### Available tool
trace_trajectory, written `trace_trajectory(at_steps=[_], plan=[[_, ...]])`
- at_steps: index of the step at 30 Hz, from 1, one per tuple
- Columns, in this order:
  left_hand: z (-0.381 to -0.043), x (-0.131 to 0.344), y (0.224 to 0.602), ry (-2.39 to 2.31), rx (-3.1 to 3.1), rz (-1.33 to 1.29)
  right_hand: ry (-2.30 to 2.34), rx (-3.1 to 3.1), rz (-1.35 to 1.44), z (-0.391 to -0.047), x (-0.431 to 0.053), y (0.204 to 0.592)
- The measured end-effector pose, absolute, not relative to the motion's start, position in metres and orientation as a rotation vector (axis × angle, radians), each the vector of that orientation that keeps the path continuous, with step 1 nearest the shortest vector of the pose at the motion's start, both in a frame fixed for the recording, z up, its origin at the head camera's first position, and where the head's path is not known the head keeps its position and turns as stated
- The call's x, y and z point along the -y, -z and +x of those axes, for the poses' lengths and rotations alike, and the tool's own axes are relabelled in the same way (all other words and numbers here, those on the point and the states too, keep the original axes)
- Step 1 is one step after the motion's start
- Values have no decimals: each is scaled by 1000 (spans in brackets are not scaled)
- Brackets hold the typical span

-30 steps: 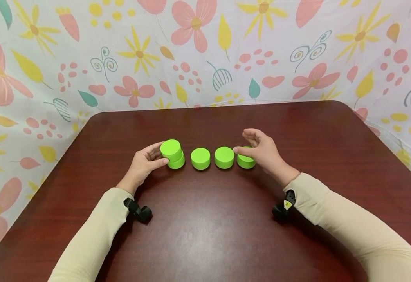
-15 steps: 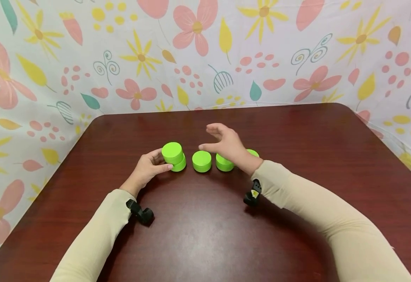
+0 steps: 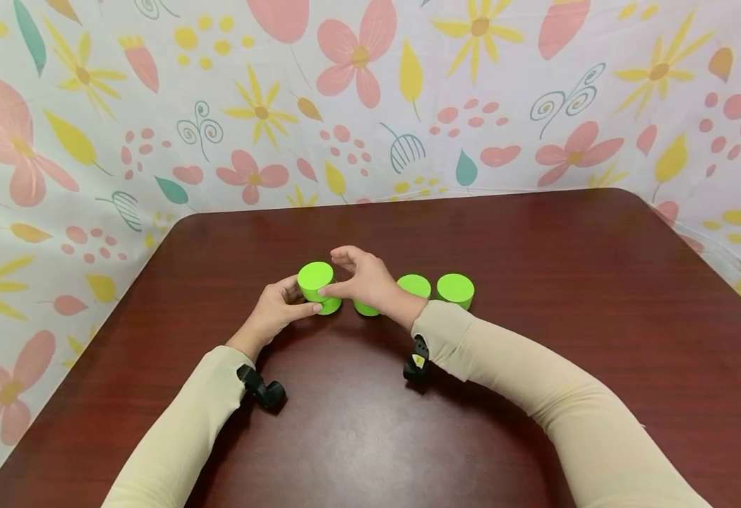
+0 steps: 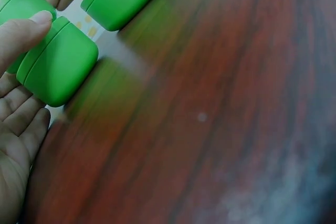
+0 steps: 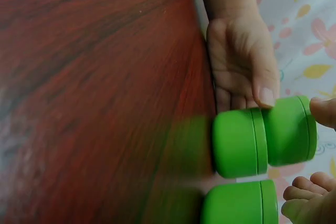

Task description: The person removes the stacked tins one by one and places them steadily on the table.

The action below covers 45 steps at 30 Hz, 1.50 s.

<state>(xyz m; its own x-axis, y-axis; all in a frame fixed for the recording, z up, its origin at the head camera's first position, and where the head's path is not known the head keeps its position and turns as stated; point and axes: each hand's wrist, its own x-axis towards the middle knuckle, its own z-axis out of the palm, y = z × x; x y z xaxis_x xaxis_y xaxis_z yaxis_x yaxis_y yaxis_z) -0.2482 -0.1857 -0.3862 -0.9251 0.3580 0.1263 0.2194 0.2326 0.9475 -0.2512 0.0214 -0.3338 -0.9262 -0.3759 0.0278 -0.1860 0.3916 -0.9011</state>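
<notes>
Two small lidded green jars stand stacked, the upper green jar (image 3: 315, 276) sitting slightly off-centre on the lower green jar (image 3: 330, 307). From the left side my left hand (image 3: 272, 314) holds this stack, its thumb tip at the seam between the two jars in the right wrist view. My right hand (image 3: 370, 283) comes in from the right with fingers spread. Its thumb overlaps the upper jar's side in the head view and is right at the lid's edge in the right wrist view, while its other fingers stay apart from the jar.
Beneath my right hand, a partly covered green jar (image 3: 368, 309) stands on the dark wooden table (image 3: 358, 430). Further right are two more matching jars, a nearer one (image 3: 413, 285) and an end one (image 3: 455, 289). A flower-patterned cloth (image 3: 358, 127) hangs behind the table.
My right hand has swept left over the row of jars to the stack. My left hand keeps its place at the stack, and the view has shifted slightly.
</notes>
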Motion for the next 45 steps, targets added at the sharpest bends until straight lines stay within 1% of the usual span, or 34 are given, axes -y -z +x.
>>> trace_trajectory(at_steps=[30,36,45], plan=[[-248,182,388,-1770,-2402,504,1545,-2508,-497,-247,-5,339],[-246,182,389,-1756,-2403,523,1597,-2468,-494,-245,-8,338],[-250,183,388,-1735,-2413,539,1586,-2530,-488,-248,-19,327]])
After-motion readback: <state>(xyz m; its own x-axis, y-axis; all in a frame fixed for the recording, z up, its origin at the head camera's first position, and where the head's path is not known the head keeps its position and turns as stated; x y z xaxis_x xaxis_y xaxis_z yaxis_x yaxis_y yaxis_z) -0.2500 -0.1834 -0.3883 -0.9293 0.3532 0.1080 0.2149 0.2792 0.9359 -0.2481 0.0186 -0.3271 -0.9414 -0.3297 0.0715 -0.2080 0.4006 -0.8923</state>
